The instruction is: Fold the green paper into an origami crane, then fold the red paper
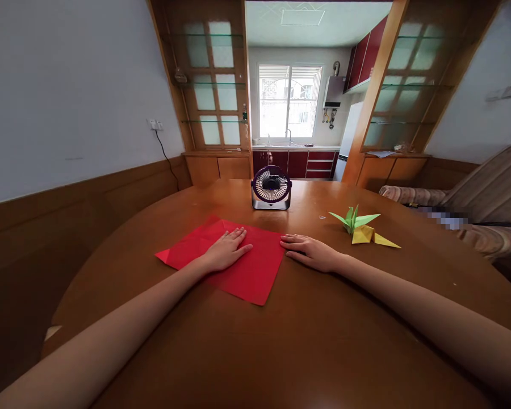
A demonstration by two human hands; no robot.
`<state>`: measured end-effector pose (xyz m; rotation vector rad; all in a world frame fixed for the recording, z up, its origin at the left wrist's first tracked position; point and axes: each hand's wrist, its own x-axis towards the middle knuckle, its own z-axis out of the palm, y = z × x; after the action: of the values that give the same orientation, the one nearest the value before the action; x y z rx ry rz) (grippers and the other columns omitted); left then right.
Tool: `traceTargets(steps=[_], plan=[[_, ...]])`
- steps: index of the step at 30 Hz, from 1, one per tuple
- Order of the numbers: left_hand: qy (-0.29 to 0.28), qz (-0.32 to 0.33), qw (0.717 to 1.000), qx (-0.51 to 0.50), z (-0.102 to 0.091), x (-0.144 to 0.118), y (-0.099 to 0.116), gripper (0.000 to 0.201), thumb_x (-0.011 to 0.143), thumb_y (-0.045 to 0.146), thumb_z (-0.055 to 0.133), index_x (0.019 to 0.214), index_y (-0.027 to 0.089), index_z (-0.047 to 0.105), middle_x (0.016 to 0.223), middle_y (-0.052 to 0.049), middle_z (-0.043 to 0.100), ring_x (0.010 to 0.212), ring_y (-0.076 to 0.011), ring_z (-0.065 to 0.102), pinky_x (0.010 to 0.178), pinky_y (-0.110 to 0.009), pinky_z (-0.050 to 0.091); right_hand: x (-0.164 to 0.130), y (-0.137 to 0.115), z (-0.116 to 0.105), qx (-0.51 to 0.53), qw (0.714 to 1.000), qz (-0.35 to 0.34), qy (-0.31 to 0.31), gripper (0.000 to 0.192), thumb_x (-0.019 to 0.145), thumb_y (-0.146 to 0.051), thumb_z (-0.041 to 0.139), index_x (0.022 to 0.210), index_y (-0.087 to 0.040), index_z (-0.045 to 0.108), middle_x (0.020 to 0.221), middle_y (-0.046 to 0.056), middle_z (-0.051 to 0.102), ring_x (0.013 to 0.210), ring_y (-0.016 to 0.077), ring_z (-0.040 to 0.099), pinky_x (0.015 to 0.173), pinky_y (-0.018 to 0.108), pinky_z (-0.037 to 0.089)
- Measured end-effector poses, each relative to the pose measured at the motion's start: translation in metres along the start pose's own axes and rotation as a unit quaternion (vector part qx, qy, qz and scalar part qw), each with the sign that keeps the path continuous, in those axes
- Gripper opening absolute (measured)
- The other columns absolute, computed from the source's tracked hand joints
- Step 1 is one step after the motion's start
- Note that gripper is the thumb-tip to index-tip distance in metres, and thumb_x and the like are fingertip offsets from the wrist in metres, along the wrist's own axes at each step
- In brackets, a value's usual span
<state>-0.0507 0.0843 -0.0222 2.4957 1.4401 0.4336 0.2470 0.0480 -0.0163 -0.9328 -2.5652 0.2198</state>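
Observation:
A sheet of red paper lies on the brown table, creased, with its far left part slightly raised. My left hand rests flat on the middle of the sheet, fingers stretched out and thumb apart. At the sheet's right edge, my right hand lies palm down with its fingers extended, the fingertips touching the paper's border. Neither hand grips anything. To the right of my right hand stand a green paper crane and a yellow folded paper figure, close against each other.
A small dark fan on a stand is at the far side of the wooden table. A striped sofa stands at the right. Behind are shelves and a kitchen with a window. A cable hangs from the left wall socket.

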Motion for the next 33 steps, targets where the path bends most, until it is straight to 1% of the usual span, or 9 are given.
traceTargets(steps=[3, 9, 15, 19, 23, 25, 28, 30, 33], plan=[[-0.005, -0.024, 0.999, 0.032, -0.002, 0.003, -0.011, 0.076, 0.09, 0.06, 0.035, 0.147, 0.009, 0.034, 0.155, -0.017, 0.022, 0.146, -0.0284, 0.019, 0.118, -0.046, 0.012, 0.0, 0.0, 0.0, -0.002, 1.0, -0.001, -0.002, 0.044, 0.098, -0.038, 0.044, 0.136, -0.018, 0.053, 0.145, 0.012, 0.046, 0.136, 0.0267, 0.043, 0.115, 0.049, 0.033], [0.009, -0.087, 0.994, 0.067, -0.008, 0.006, -0.035, 0.086, 0.088, 0.068, 0.028, 0.149, 0.007, 0.03, 0.155, -0.018, 0.019, 0.146, -0.0295, 0.017, 0.118, -0.045, 0.014, 0.0, 0.002, 0.0, 0.008, 1.0, -0.007, 0.007, 0.042, 0.097, -0.037, 0.046, 0.135, -0.02, 0.055, 0.144, 0.011, 0.047, 0.135, 0.0263, 0.044, 0.114, 0.049, 0.035], [0.022, -0.154, 0.982, 0.109, -0.017, 0.008, -0.062, 0.091, 0.087, 0.07, 0.021, 0.149, 0.004, 0.029, 0.156, -0.018, 0.021, 0.146, -0.0329, 0.018, 0.117, -0.048, 0.017, -0.001, 0.003, 0.0, 0.001, 1.0, -0.008, 0.007, 0.042, 0.097, -0.037, 0.045, 0.135, -0.022, 0.054, 0.144, 0.008, 0.047, 0.135, 0.0252, 0.044, 0.114, 0.048, 0.035], [0.018, -0.186, 0.974, 0.126, -0.025, 0.006, -0.07, 0.091, 0.087, 0.069, 0.02, 0.148, 0.002, 0.03, 0.155, -0.019, 0.024, 0.145, -0.0341, 0.019, 0.117, -0.049, 0.018, -0.002, 0.003, 0.0, -0.01, 1.0, -0.006, 0.003, 0.043, 0.098, -0.038, 0.044, 0.135, -0.019, 0.054, 0.145, 0.01, 0.047, 0.135, 0.0249, 0.044, 0.114, 0.047, 0.035], [0.019, -0.208, 0.968, 0.139, -0.027, 0.002, -0.065, 0.094, 0.087, 0.068, 0.018, 0.149, -0.002, 0.025, 0.155, -0.02, 0.022, 0.146, -0.0331, 0.017, 0.118, -0.049, 0.017, -0.001, 0.002, -0.001, -0.016, 1.0, -0.008, 0.012, 0.042, 0.098, -0.039, 0.043, 0.133, -0.02, 0.057, 0.142, 0.01, 0.05, 0.133, 0.0244, 0.046, 0.114, 0.046, 0.035], [0.017, -0.217, 0.964, 0.153, -0.026, 0.001, -0.058, 0.097, 0.086, 0.07, 0.017, 0.149, -0.003, 0.024, 0.156, -0.02, 0.02, 0.146, -0.0328, 0.016, 0.119, -0.048, 0.014, -0.001, 0.002, -0.001, -0.022, 1.0, -0.003, 0.021, 0.04, 0.099, -0.04, 0.041, 0.128, -0.02, 0.06, 0.14, 0.009, 0.053, 0.131, 0.0239, 0.049, 0.112, 0.045, 0.037], [0.008, -0.218, 0.959, 0.179, -0.023, -0.002, -0.044, 0.102, 0.083, 0.075, 0.02, 0.148, -0.004, 0.025, 0.155, -0.023, 0.02, 0.146, -0.0343, 0.016, 0.119, -0.049, 0.008, -0.001, 0.001, -0.002, -0.041, 0.998, 0.026, 0.039, 0.04, 0.1, -0.041, 0.039, 0.119, -0.019, 0.066, 0.134, 0.01, 0.059, 0.126, 0.0247, 0.053, 0.108, 0.044, 0.041], [-0.001, -0.198, 0.964, 0.178, -0.019, -0.003, -0.031, 0.104, 0.083, 0.076, 0.024, 0.147, -0.006, 0.026, 0.153, -0.026, 0.021, 0.146, -0.0353, 0.017, 0.119, -0.049, 0.006, -0.001, 0.001, -0.003, -0.056, 0.996, 0.049, 0.054, 0.038, 0.1, -0.04, 0.039, 0.113, -0.019, 0.067, 0.13, 0.011, 0.062, 0.123, 0.0261, 0.056, 0.105, 0.045, 0.043], [0.005, -0.123, 0.981, 0.151, -0.008, -0.006, -0.006, 0.097, 0.084, 0.074, 0.028, 0.146, -0.001, 0.033, 0.154, -0.023, 0.024, 0.146, -0.0334, 0.018, 0.119, -0.046, 0.007, -0.001, -0.001, -0.002, -0.088, 0.991, 0.073, 0.069, 0.036, 0.1, -0.04, 0.04, 0.109, -0.018, 0.066, 0.124, 0.011, 0.065, 0.119, 0.0268, 0.058, 0.107, 0.049, 0.039]])
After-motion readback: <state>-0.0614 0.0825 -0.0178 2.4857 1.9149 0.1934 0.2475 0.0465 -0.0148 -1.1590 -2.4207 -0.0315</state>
